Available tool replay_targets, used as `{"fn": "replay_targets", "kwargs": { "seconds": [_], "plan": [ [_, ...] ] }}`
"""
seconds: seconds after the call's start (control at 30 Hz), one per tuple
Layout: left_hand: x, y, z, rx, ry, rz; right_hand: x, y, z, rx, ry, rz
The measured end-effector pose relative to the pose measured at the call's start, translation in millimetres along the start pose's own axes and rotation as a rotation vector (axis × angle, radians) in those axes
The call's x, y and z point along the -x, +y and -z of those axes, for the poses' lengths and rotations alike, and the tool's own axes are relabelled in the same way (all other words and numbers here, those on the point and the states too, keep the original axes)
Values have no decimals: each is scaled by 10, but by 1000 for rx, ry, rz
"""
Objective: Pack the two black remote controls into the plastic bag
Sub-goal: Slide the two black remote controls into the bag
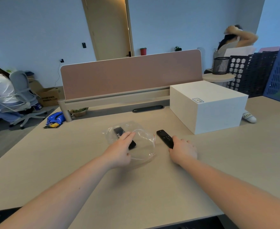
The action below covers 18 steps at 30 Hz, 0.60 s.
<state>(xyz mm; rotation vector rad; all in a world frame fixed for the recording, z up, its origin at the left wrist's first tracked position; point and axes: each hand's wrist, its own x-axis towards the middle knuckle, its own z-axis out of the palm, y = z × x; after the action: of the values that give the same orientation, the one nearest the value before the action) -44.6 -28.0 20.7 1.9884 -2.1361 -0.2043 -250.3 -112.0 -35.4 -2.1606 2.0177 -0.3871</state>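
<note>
- Pale wooden desk [152, 187] fills the view.
- At 11 o'clock, left hand [119, 152] lies flat, fingers together, pinning the clear plastic bag [144, 146] open; first black remote [119, 130] looks inside.
- At 1 o'clock, right hand [183, 151] curls on the second black remote [164, 138], still outside, probably to lift it.

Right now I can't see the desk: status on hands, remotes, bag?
Left hand on the plastic bag, over the first remote. Right hand gripping the second remote, outside the bag. White box nearby, not blocking.

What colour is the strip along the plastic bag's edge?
Red, on the plastic bag, seen in the head view.
</note>
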Motion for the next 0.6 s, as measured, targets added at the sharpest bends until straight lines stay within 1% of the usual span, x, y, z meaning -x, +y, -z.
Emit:
{"fn": "replay_targets", "kwargs": {
  "seconds": [0.2, 0.27, 0.37, 0.5, 0.53, 0.6],
  "plan": [
    [0, 16, -3, -39, -20, 14, 1, 9, 5, -76, 1, 22],
    [-7, 5, -9, -37, -33, 15, 25, 15, 19, -139, 21, 20],
    [-23, -19, -25, -29, -43, 26, 93, 7, 87, -394, 84, 31],
    [-64, -54, -79, 12, -45, 86, 303, -98, 337, -781, 142, 149],
    [-84, -61, -85, 24, -38, 99, 377, -128, 410, -834, 137, 187],
    [-119, -66, -88, 46, -15, 119, 509, -162, 503, -848, 124, 270]
  ]
}}
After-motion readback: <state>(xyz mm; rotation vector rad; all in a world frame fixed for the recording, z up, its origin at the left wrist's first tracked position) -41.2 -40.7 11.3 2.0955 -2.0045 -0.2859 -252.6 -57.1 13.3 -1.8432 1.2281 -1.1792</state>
